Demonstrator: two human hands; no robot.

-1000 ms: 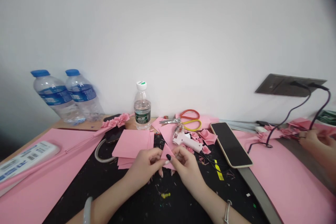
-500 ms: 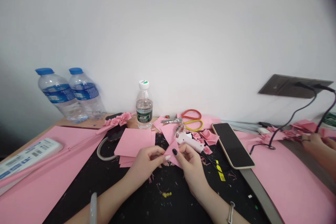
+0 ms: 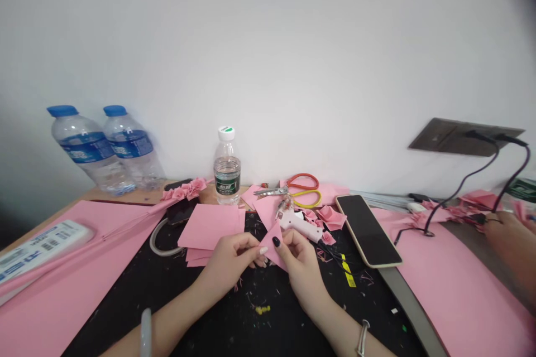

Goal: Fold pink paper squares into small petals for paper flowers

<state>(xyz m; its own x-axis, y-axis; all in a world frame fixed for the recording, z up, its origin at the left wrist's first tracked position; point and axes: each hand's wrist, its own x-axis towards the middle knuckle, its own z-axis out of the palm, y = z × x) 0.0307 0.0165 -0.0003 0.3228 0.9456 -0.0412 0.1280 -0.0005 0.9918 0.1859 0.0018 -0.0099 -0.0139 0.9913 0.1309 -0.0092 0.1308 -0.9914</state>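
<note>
So the left hand (image 3: 229,268) and right hand (image 3: 302,273) are both pinching a folded pink paper triangle (image 3: 273,248), gripping it firmly just above a black mat (image 3: 125,312), right beside a stack of pink paper squares (image 3: 209,228) and a white hot glue gun (image 3: 299,227).

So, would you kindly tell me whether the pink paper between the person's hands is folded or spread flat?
Folded: the pink paper forms a triangle held between the left hand and right hand.

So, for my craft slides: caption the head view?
Left hand and right hand pinch a pink paper triangle beside a white hot glue gun.
</note>
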